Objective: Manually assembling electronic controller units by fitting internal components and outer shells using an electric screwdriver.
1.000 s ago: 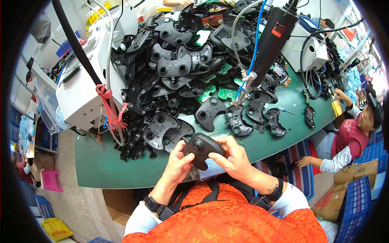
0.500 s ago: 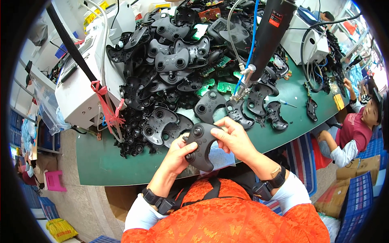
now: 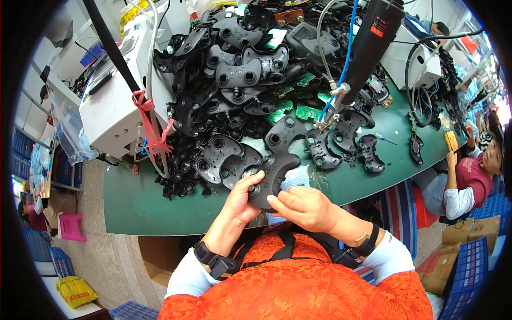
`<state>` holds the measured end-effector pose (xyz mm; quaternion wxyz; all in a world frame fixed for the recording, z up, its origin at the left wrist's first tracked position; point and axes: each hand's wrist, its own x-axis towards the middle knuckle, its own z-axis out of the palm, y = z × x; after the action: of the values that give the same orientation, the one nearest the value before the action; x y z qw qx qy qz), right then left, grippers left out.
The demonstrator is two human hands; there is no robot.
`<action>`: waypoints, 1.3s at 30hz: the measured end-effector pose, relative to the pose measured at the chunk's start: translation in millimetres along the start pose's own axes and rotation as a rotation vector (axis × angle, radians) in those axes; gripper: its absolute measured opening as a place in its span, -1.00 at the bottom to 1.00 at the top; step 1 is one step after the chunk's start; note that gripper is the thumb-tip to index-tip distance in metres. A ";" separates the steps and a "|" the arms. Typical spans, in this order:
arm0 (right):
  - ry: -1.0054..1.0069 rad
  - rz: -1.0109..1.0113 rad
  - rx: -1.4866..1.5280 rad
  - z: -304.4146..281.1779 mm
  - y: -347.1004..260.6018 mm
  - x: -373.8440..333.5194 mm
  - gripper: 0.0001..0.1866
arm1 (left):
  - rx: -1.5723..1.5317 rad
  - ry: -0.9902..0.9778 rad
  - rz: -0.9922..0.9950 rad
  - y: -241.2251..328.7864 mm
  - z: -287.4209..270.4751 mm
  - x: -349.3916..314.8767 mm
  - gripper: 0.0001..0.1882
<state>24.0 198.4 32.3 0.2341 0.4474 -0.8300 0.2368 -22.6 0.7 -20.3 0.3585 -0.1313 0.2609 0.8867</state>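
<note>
A dark grey game controller (image 3: 271,180) is tilted above the table's front edge, one grip pointing up and to the right. My left hand (image 3: 239,205) is closed around its left side, thumb on the face by a stick. My right hand (image 3: 306,207) has its fingers bent and pinched against the lower edge of the controller; what lies under those fingertips is hidden. Just beyond lie another controller shell (image 3: 285,133) and a pair of open shells (image 3: 217,154). A pale blue cloth (image 3: 296,178) shows beneath my right hand.
A big heap of controller shells (image 3: 237,74) and green circuit boards covers the green table (image 3: 154,216). A black cylinder (image 3: 373,48) with a blue hose slants over it. White machine boxes (image 3: 120,104) flank the heap. A co-worker (image 3: 472,176) sits at the right holding something yellow.
The controller has turned, its grip now pointing up and right instead of down. My right hand has moved from its upper edge to its lower edge. The co-worker's arm has come up with a yellow thing.
</note>
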 end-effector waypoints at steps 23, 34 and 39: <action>0.237 0.404 0.253 -41.5 0.5 18.7 -0.54 | 0.965 -0.222 0.598 17.7 15.9 -19.3 -0.14; 0.217 0.757 0.483 -34.3 1.9 16.9 -0.70 | 0.713 -0.317 0.336 12.9 17.9 -10.4 -0.36; 0.365 1.005 0.908 -9.9 19.0 5.0 -0.78 | 0.655 -0.207 0.246 11.7 15.8 -2.1 -0.44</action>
<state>7.0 210.4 39.6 0.0219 0.0160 -0.7028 0.7109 -30.1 1.2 -1.9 0.2969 0.1134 0.5073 0.8010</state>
